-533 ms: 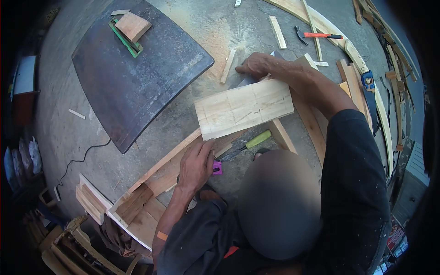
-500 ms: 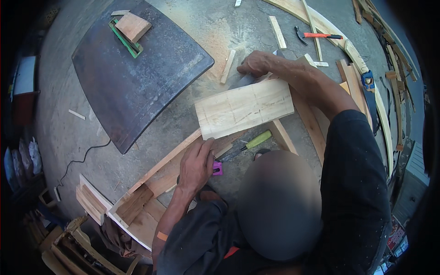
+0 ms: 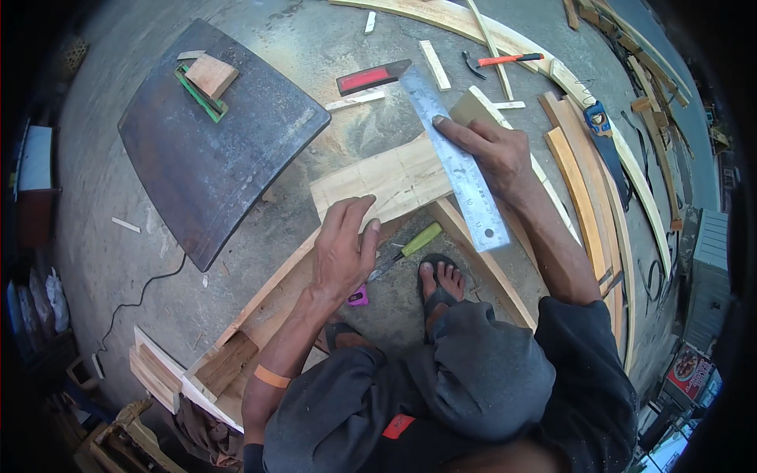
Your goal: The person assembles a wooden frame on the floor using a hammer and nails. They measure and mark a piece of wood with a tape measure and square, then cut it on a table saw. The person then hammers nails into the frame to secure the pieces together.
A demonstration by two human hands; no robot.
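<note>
Pressing steel ruler (image 3: 457,162) onto board (image 3: 378,183) — right hand (image 3: 493,150) flat, left hand (image 3: 343,248) spread.

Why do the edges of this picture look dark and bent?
Head view: a fisheye lens bows the long wooden strips near the rim and leaves black corners; daylight is bright and even, with soft shadows; the steel ruler and pale board at centre are sharp.

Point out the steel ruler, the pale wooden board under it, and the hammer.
steel ruler (image 3: 461,177), head view, middle of the blade.
pale wooden board (image 3: 378,185), head view, bare top face left of the ruler.
hammer (image 3: 509,59), head view, orange handle.
</note>
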